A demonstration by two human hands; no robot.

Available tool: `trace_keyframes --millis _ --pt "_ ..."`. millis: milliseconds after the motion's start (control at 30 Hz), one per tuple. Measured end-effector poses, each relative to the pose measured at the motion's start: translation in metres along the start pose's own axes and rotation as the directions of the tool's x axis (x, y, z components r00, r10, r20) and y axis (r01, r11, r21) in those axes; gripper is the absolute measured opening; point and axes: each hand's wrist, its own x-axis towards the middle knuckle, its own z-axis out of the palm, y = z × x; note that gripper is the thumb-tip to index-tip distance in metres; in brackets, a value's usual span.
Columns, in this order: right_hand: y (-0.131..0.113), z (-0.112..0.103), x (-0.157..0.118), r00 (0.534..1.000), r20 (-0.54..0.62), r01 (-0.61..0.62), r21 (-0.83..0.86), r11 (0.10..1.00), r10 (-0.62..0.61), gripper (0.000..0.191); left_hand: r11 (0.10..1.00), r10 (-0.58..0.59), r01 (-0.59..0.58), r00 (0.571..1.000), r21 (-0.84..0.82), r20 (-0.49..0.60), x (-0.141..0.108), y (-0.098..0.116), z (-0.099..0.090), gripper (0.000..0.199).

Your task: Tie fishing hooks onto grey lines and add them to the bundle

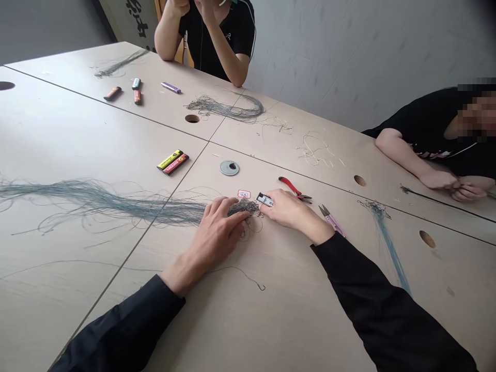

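My left hand point(219, 230) lay on the gray tangle of net thread point(243, 208) at the frame's middle, fingers spread wide. My right hand point(287, 211) touched a small black-and-white box point(264, 200), but I could not tell if it held it.

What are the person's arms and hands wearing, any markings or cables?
Both arms are covered by long black sleeves, the left sleeve and the right sleeve, with no markings visible. The left hand and the right hand are bare, with no gloves, watch or rings visible. No cables show on either arm.
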Motion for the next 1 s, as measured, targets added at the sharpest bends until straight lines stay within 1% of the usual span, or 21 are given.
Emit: trace_keyframes --millis 167,300,433,600,733,933,1000 --pt "0.001 0.002 0.0 0.999 -0.009 0.046 -0.071 0.996 -0.047 0.016 1.0 0.002 -0.002 1.0 -0.003 0.002 0.0 -0.001 0.001 0.029" --pt "0.001 0.001 0.0 0.999 -0.011 0.037 -0.074 0.997 -0.038 0.017 1.0 0.0 0.0 1.0 0.0 -0.009 0.0 -0.002 0.002 0.029" --pt "0.002 -0.001 0.0 1.0 -0.014 0.022 -0.05 0.999 -0.023 0.016 1.0 0.004 -0.004 1.0 0.002 -0.02 0.0 -0.003 0.003 0.029" --pt "0.005 0.002 0.0 0.999 -0.017 0.043 0.009 0.999 -0.043 0.013 1.0 0.014 -0.014 0.999 -0.007 -0.029 0.0 -0.004 0.004 0.029" --pt "0.009 0.005 0.0 0.998 -0.034 0.062 0.049 0.997 -0.061 0.008 1.0 0.008 -0.008 1.0 -0.011 -0.03 0.0 -0.003 0.004 0.029" --pt "0.012 0.003 -0.004 0.997 -0.046 0.068 0.08 0.994 -0.065 0.008 1.0 0.002 -0.002 1.0 -0.019 -0.022 0.0 -0.002 0.002 0.03" --pt "0.012 0.003 -0.005 0.997 -0.05 0.067 0.089 0.994 -0.063 0.006 1.0 0.001 -0.002 1.0 -0.021 -0.02 0.0 -0.002 0.002 0.031"
